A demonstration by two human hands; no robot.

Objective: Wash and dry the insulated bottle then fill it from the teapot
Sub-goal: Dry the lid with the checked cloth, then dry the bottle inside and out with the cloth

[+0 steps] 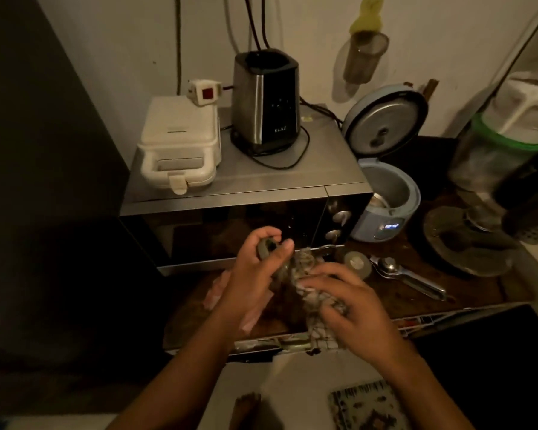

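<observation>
My left hand [258, 268] grips the top end of a small grey-green insulated bottle [266, 247], held tilted above the wooden table [466, 296]. A patterned cloth [311, 293] is wrapped around the bottle's body and hides most of it. My right hand [351, 302] clutches that cloth against the bottle from the right. A round grey lid [357, 262] lies on the table just right of my hands. No teapot can be made out in the dim view.
A microwave [230, 193] stands behind my hands, carrying a white sandwich maker [180, 150] and a blender base [266, 100]. An open blue rice cooker [385, 200] sits to the right. A metal squeezer [407, 274] and a dark plate [466, 243] lie on the table.
</observation>
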